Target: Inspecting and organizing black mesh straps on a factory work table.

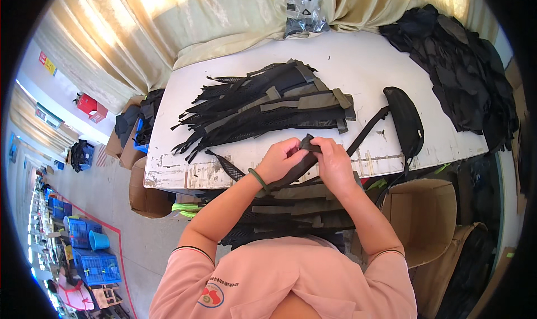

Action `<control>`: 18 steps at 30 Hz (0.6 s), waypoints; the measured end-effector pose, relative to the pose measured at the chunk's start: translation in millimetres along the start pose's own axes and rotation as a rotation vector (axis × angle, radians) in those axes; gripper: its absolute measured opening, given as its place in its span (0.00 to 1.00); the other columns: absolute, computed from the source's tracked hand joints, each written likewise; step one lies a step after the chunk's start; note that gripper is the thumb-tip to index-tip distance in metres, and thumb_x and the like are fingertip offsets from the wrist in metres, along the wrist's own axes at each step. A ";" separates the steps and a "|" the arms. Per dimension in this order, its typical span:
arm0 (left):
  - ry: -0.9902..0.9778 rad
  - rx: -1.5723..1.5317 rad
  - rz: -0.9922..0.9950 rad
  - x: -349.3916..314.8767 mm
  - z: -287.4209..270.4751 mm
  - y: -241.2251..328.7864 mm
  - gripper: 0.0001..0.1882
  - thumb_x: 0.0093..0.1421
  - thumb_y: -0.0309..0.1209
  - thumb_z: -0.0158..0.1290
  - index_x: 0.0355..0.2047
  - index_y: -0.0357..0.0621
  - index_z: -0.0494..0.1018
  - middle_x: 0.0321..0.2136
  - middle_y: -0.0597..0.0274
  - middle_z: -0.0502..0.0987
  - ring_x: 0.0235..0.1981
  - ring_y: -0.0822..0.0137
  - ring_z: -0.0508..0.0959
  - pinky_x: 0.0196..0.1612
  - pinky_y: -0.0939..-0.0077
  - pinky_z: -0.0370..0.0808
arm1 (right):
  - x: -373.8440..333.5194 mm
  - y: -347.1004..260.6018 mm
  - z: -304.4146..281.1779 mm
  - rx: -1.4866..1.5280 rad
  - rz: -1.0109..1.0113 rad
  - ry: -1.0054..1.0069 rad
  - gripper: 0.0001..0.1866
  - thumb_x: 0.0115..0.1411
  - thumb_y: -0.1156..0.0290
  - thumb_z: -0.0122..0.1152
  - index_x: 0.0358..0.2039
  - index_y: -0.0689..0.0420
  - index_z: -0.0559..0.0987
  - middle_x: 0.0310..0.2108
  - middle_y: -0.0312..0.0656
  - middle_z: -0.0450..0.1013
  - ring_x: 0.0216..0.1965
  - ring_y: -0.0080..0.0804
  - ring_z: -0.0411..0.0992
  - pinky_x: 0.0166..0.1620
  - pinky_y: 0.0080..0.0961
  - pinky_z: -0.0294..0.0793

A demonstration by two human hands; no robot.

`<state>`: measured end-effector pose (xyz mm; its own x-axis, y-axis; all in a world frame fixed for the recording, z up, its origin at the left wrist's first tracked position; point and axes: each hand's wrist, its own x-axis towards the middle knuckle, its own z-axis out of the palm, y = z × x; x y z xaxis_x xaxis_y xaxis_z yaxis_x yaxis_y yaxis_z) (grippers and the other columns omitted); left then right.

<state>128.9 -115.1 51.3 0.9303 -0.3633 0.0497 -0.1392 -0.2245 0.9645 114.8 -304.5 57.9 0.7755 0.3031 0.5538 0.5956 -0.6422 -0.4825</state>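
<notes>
My left hand (281,161) and my right hand (334,166) are close together over the table's front edge. Both are closed, pinching the end of a black fabric strip (301,170) between thumbs and fingers. The rest of this strip slants down to the left under my left wrist. Just beyond my hands lies a fanned pile of similar black mesh strips (251,117) with grey-brown end pieces. More strips (291,210) are stacked below the table edge, in front of my body. To the right of my right hand rests a black belt pouch (404,123) with its strap.
A heap of black fabric pieces (453,67) covers the white table's (358,56) far right. An open cardboard box (422,218) stands below at the right; another carton (146,190) is by the left corner. Curtains hang behind. Blue crates (96,266) line the floor at far left.
</notes>
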 end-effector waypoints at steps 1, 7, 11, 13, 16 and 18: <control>-0.027 0.167 -0.018 -2.3 -1.5 1.3 0.06 0.61 0.29 0.53 0.32 0.39 0.71 0.24 0.69 0.70 0.25 0.80 0.65 0.29 0.81 0.66 | -1.8 4.7 3.5 0.045 0.092 -0.068 0.19 0.51 0.78 0.59 0.45 0.55 0.70 0.35 0.47 0.72 0.37 0.48 0.71 0.42 0.39 0.70; 0.014 0.219 0.061 -11.9 -2.6 -5.9 0.08 0.58 0.30 0.56 0.31 0.38 0.72 0.20 0.64 0.71 0.22 0.74 0.67 0.28 0.77 0.68 | -5.6 3.3 5.6 -0.127 -0.001 -0.190 0.14 0.56 0.75 0.53 0.44 0.55 0.69 0.25 0.43 0.73 0.23 0.43 0.73 0.28 0.37 0.73; -0.017 0.171 -0.015 -17.1 1.0 -7.5 0.08 0.57 0.29 0.58 0.31 0.38 0.72 0.22 0.66 0.73 0.24 0.78 0.68 0.29 0.80 0.69 | 4.8 4.1 -4.5 -0.196 -0.104 -0.363 0.13 0.57 0.64 0.57 0.42 0.52 0.72 0.18 0.40 0.73 0.20 0.41 0.74 0.24 0.37 0.71; -0.030 0.182 -0.033 -17.9 2.5 -2.1 0.08 0.57 0.29 0.59 0.30 0.38 0.72 0.23 0.66 0.74 0.24 0.78 0.68 0.29 0.81 0.69 | 6.9 8.5 -4.8 -0.203 -0.107 -0.387 0.11 0.55 0.63 0.58 0.37 0.52 0.75 0.18 0.40 0.73 0.21 0.40 0.74 0.26 0.36 0.72; -0.036 0.242 -0.031 -19.1 4.7 0.0 0.08 0.56 0.29 0.60 0.29 0.39 0.72 0.23 0.65 0.75 0.24 0.75 0.70 0.29 0.79 0.70 | 11.9 11.2 -3.5 -0.174 -0.165 -0.320 0.07 0.53 0.63 0.60 0.27 0.52 0.78 0.17 0.40 0.72 0.22 0.40 0.74 0.30 0.36 0.72; -0.031 0.291 -0.013 -22.0 6.7 1.1 0.08 0.55 0.28 0.60 0.28 0.39 0.72 0.23 0.63 0.75 0.23 0.72 0.72 0.28 0.76 0.70 | 16.6 10.7 -3.1 -0.137 -0.216 -0.230 0.08 0.52 0.64 0.61 0.22 0.53 0.78 0.17 0.41 0.72 0.23 0.41 0.73 0.33 0.35 0.72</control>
<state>106.0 -113.4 49.5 0.9224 -0.3853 0.0257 -0.2230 -0.4773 0.8500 133.4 -308.5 64.1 0.6708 0.5831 0.4584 0.7296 -0.6297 -0.2668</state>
